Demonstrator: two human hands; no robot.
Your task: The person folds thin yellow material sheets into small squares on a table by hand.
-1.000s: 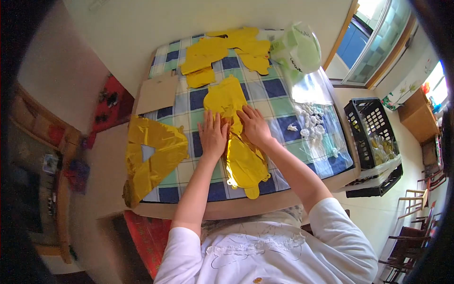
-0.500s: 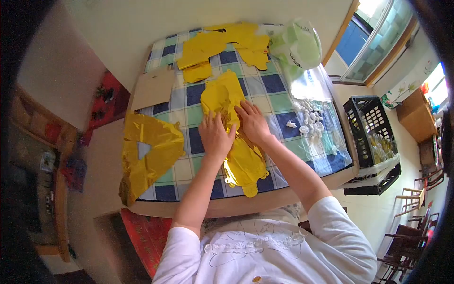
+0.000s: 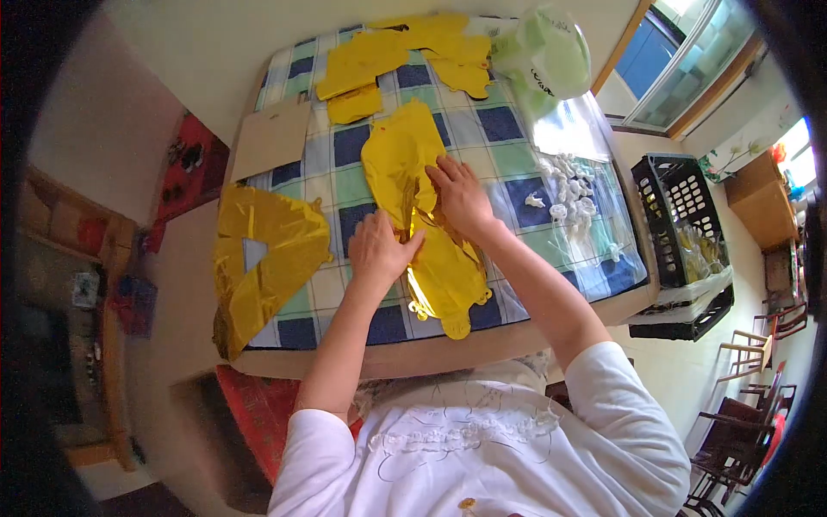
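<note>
A flat, uninflated gold foil balloon lies lengthwise before me, creased in the middle, with small tabs along its near end. My left hand is at its left edge, fingers bent around the foil and thumb laid across the crease; the fingertips are partly hidden. On the right side, my right hand rests on the foil with its fingers stretched out and slightly apart. Left of my hands is another gold foil balloon, shaped like an A with a triangular hole.
A checked cloth covers the table. More gold foil lies at the far side, near a cardboard sheet. On the right are white stringed pieces and a green-white plastic bag. Black crates stand beside the table.
My left hand has slid left and toward me, from lying over the foil's middle to its left edge, with its fingers more bent. My right hand stays on the right side.
</note>
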